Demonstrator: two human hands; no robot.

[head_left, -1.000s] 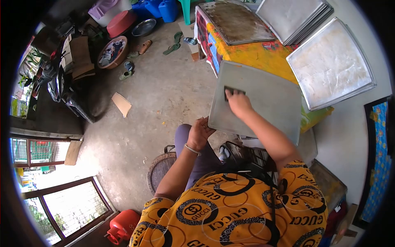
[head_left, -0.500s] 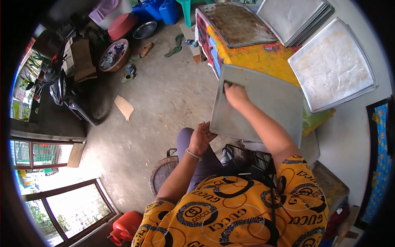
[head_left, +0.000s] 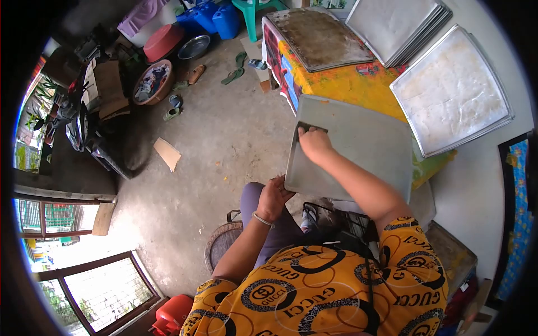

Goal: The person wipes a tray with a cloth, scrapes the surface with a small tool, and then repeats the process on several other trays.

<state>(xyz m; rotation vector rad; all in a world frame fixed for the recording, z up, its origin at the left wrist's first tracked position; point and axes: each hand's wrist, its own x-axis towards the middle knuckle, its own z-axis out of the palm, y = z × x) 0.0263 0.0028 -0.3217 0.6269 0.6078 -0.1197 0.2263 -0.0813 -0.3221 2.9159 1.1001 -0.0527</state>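
Observation:
A grey metal baking tray [head_left: 370, 145] lies tilted in front of me, its far side overlapping the yellow-covered table. My left hand [head_left: 273, 197] grips its near left corner, fingers tucked under the edge. On the tray's upper left part, my right hand [head_left: 315, 143] presses a dark, flat scraper-like piece [head_left: 311, 128] against the surface. The fingers cover most of that piece, and I cannot tell its exact kind.
The table [head_left: 336, 84] bears a brown-stained tray [head_left: 319, 36] and a stack of trays [head_left: 392, 25]. More silvery trays [head_left: 451, 92] lean at the wall. Slippers [head_left: 232, 77], a laundry basin [head_left: 152, 84] and cardboard [head_left: 167, 154] lie on the floor. A round wooden stool [head_left: 221, 243] stands beside my leg.
My right hand has slid a little down and left along the tray with the dark piece. My left hand keeps its hold on the corner, and the view has shifted slightly.

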